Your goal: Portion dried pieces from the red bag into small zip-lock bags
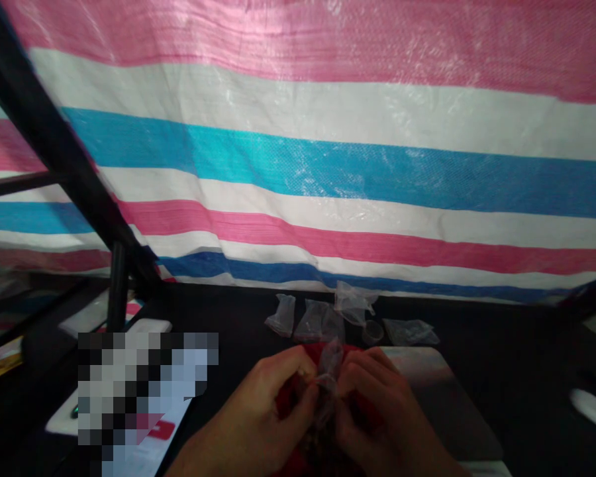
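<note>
Our left hand and right hand pinch one clear bag, seemingly to steady it; more bags lie beyond.

- Left hand, one: bare, ungloved; slender fingers, smooth outline; nail detail too blurred to tell.
- Left wrist, one: bare, tapering slightly from the back of the hand.
- Left forearm, short near portion: bare as far as shown, cut off at the near edge.
- Right hand, one: bare, ungloved; knuckles rounded, fingertips partly hidden.
- Right wrist, one: bare, dimly lit, cut off at the near edge.
</note>
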Available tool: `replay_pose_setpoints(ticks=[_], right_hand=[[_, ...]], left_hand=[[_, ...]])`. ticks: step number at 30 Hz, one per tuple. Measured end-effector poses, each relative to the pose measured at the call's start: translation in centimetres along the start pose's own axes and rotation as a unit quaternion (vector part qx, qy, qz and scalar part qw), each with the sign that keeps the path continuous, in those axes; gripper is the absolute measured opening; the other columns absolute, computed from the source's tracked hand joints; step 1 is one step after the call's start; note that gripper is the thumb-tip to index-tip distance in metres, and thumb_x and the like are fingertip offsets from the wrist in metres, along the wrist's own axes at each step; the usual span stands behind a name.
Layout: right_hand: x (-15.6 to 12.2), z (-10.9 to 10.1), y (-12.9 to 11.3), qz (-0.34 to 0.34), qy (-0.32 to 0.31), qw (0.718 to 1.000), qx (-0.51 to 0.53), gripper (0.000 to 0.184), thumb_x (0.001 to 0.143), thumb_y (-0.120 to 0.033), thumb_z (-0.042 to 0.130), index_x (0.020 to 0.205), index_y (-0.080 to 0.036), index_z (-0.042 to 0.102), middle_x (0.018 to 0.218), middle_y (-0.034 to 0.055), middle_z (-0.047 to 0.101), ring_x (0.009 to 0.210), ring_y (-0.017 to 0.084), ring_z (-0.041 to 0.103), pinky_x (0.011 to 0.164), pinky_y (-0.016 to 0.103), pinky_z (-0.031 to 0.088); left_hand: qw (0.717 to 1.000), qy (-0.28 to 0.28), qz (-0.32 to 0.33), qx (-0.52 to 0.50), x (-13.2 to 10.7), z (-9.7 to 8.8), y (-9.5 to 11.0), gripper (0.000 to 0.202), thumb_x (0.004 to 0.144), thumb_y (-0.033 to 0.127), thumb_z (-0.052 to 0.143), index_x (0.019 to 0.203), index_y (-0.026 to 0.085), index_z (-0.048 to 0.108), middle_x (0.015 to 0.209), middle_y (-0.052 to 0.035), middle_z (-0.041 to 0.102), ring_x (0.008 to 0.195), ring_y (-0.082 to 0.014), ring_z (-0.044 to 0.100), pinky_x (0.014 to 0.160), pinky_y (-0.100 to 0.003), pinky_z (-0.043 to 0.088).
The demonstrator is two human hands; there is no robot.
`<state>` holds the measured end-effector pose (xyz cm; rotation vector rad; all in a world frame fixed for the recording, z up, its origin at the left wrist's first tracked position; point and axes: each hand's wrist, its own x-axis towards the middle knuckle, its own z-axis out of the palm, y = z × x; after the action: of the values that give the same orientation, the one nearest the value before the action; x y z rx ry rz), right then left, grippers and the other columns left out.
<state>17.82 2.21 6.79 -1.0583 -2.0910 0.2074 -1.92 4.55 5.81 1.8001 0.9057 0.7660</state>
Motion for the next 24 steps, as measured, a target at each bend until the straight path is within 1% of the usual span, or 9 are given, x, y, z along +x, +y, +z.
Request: replay_pose_setpoints(ticks=[3,5,8,11,13,16,18,20,24], right_hand=[[0.0,-0.4,-0.2,-0.006,0.031,0.999,-0.014,0.018,0.073,-0.006,0.051,0.072,-0.023,0.046,0.069,-0.0046,0.06,0.064,0.013,0.056,0.064,0.027,0.038],[-0.1,-0.8,-0.3,0.009,0.04,0.999,-0.016,0.017,0.08,-0.009,0.051,0.072,-0.024,0.047,0.067,-0.0047,0.059,0.063,0.013,0.055,0.063,0.027,0.038],[-0.2,-1.2,-0.1,0.098,0.033,0.995,0.006,0.023,0.098,-0.023,0.044,0.078,-0.025,0.056,0.07,-0.0034,0.065,0.065,0.016,0.059,0.062,0.029,0.041],[-0.2,-1.2,0.4,0.203,-0.007,0.978,0.036,0.027,0.104,-0.042,0.039,0.107,-0.028,0.063,0.078,-0.0014,0.073,0.074,0.021,0.066,0.065,0.033,0.047],[-0.2,-1.1,0.7,0.245,-0.023,0.967,0.07,0.031,0.102,-0.047,0.043,0.12,-0.028,0.06,0.085,0.0001,0.076,0.08,0.023,0.069,0.071,0.035,0.051],[-0.4,-0.9,0.9,0.252,0.022,0.964,0.077,0.027,0.098,-0.044,0.054,0.119,-0.028,0.062,0.092,0.0008,0.075,0.084,0.022,0.07,0.077,0.036,0.054],[-0.5,-0.9,0.9,0.22,0.071,0.972,0.038,0.023,0.094,-0.038,0.061,0.115,-0.029,0.065,0.093,0.0008,0.075,0.085,0.021,0.07,0.078,0.035,0.054],[-0.6,-0.9,0.8,0.171,0.091,0.981,0.001,0.022,0.091,-0.03,0.064,0.112,-0.03,0.066,0.093,0.0004,0.074,0.086,0.021,0.07,0.077,0.033,0.055],[-0.5,-1.0,0.2,0.069,0.049,0.996,-0.039,0.033,0.086,-0.02,0.066,0.117,-0.031,0.061,0.099,-0.0005,0.076,0.088,0.02,0.071,0.077,0.032,0.054]], left_hand=[[0.995,0.032,0.054,0.082,-0.1,-0.3,-0.5,0.023,0.085,0.005,0.053,0.074,0.022,0.044,0.072,0.0065,0.048,0.062,-0.0093,0.044,0.057,-0.021,0.033],[0.985,0.061,0.114,0.112,-0.1,-0.2,-0.8,0.024,0.084,0.002,0.053,0.076,0.023,0.043,0.073,0.0069,0.047,0.062,-0.0085,0.043,0.057,-0.02,0.032],[0.972,0.093,0.191,0.102,-0.1,0.2,-0.8,0.024,0.089,0.003,0.048,0.081,0.024,0.042,0.078,0.0051,0.05,0.066,-0.0089,0.048,0.06,-0.019,0.036],[0.972,0.055,0.215,0.083,-0.3,0.5,0.0,0.025,0.084,-0.001,0.047,0.082,0.024,0.043,0.085,0.0019,0.056,0.072,-0.0105,0.054,0.061,-0.019,0.041],[0.977,0.013,0.196,0.078,-0.5,0.5,0.6,0.027,0.08,-0.003,0.048,0.084,0.024,0.046,0.092,-0.0005,0.06,0.081,-0.0129,0.059,0.068,-0.02,0.046],[0.988,-0.028,0.145,0.053,-0.9,0.1,1.2,0.033,0.072,-0.005,0.051,0.087,0.023,0.048,0.103,-0.0025,0.06,0.095,-0.0171,0.061,0.081,-0.025,0.05],[0.994,-0.039,0.104,0.008,-1.0,-0.1,1.4,0.039,0.068,-0.004,0.053,0.095,0.024,0.049,0.109,-0.0032,0.058,0.101,-0.0191,0.06,0.086,-0.028,0.051],[0.996,-0.05,0.051,-0.046,-0.9,-0.2,1.4,0.044,0.071,-0.001,0.057,0.105,0.024,0.048,0.114,-0.0035,0.057,0.104,-0.0196,0.06,0.087,-0.029,0.052],[0.99,-0.064,-0.046,-0.121,-0.4,0.5,1.0,0.045,0.082,0.013,0.07,0.118,0.025,0.047,0.113,-0.0014,0.062,0.096,-0.0171,0.063,0.092,-0.033,0.051]])
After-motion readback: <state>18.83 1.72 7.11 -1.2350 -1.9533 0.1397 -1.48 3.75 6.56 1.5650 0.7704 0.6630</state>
